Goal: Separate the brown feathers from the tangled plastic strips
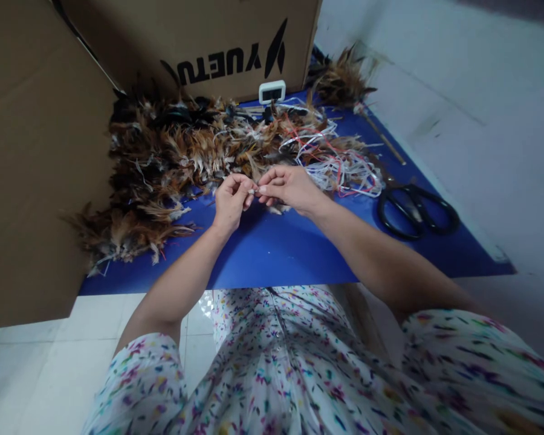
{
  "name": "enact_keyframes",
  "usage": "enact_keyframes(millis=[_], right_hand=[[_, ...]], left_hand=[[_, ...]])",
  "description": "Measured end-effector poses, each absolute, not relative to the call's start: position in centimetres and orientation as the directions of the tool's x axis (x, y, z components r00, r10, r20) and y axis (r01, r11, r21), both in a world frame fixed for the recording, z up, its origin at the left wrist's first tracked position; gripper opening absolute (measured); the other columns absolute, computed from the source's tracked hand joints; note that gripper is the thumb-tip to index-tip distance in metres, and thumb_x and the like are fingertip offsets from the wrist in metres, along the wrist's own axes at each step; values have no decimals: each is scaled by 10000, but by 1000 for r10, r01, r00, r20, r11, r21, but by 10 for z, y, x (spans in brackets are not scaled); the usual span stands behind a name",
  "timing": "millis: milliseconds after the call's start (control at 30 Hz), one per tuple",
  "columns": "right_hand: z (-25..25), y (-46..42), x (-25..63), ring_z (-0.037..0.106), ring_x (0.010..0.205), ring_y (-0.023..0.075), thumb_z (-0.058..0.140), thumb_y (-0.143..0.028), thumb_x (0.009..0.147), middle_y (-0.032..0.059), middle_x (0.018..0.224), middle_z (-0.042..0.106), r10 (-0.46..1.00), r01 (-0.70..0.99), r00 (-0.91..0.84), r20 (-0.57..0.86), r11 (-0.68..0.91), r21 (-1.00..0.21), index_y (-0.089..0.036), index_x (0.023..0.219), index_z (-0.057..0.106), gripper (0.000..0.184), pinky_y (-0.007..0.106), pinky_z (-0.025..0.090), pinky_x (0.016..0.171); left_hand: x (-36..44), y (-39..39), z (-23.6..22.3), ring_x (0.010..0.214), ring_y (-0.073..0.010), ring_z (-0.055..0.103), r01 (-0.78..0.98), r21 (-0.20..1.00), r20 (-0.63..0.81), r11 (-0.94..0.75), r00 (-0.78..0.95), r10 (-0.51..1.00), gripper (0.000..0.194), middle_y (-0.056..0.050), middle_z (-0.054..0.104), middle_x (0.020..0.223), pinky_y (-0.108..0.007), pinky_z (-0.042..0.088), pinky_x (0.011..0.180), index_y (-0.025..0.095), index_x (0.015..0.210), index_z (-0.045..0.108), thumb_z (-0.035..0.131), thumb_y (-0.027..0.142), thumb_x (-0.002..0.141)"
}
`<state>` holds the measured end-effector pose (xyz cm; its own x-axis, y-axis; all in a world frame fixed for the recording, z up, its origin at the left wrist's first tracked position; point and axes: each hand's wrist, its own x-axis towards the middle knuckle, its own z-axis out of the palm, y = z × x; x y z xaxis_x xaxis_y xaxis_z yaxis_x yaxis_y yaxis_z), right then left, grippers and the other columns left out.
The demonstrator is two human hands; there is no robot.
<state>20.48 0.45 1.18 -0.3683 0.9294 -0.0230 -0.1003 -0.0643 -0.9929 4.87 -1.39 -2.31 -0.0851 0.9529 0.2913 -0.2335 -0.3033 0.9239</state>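
My left hand [231, 202] is closed in a pinch, with a small pale bit that looks like the base of a feather [252, 191] showing at its fingertips. Against it, the thumb and forefinger of my right hand [288, 186] pinch at the same spot, so the two hands almost touch. Whatever else lies between the fingers is too small to make out. Just beyond my hands spreads a big heap of brown and black feathers [199, 142]. A tangle of white and red ties [342, 172] lies beyond my right wrist.
Black-handled scissors [417, 211] rest on the blue tabletop [281, 254] at the right. A small white digital timer [272, 92] stands before a cardboard box [236, 36]. Another cardboard panel [31, 169] borders the left. A feather duster on a stick [344, 81] lies at the back right, near the wall.
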Motion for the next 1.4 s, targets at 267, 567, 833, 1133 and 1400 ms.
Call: enact_keyframes(millis=[267, 567, 833, 1133, 1400], right_hand=[[10, 12, 213, 594, 558, 105, 840, -161, 666, -27, 610, 655, 915, -33, -351, 199, 200, -979, -185, 713, 670, 178, 251, 521, 557], [13, 13, 220, 614, 693, 123, 801, -133, 668, -15, 731, 684, 891, 33, -337, 305, 335, -942, -190, 760, 705, 144, 272, 504, 695], [21, 10, 223, 603, 716, 126, 792, -61, 655, -23, 739, 670, 891, 57, -347, 294, 333, -941, -187, 772, 693, 198, 274, 491, 723], [20, 10, 226, 592, 760, 121, 788, -94, 702, -14, 792, 668, 870, 93, -372, 324, 383, -919, -187, 813, 685, 178, 252, 457, 738], [18, 7, 227, 589, 806, 168, 670, -170, 796, 5, 842, 662, 756, 250, -452, 474, 617, -746, -221, 827, 655, 61, 317, 461, 812]], left_hand=[[50, -16, -20, 444, -22, 468, -278, 932, 243, -233, 2, 970, 511, 46, 622, 650, -153, 346, 379, 175, 768, 563, 859, 576, 654], [46, -14, -23, 453, -48, 528, -245, 960, 166, -139, 94, 982, 539, 56, 629, 622, -173, 415, 414, 193, 818, 577, 916, 536, 577], [45, -15, -22, 447, -52, 544, -256, 963, 133, -87, 170, 976, 537, 56, 648, 617, -168, 430, 421, 198, 794, 498, 923, 470, 610], [43, -11, -29, 466, -58, 564, -263, 962, 112, -70, 147, 983, 515, 46, 639, 636, -178, 457, 445, 191, 780, 512, 912, 475, 627], [45, -15, -22, 447, -49, 556, -246, 967, 102, -59, 165, 981, 484, 43, 655, 629, -174, 467, 442, 162, 774, 597, 932, 460, 591]])
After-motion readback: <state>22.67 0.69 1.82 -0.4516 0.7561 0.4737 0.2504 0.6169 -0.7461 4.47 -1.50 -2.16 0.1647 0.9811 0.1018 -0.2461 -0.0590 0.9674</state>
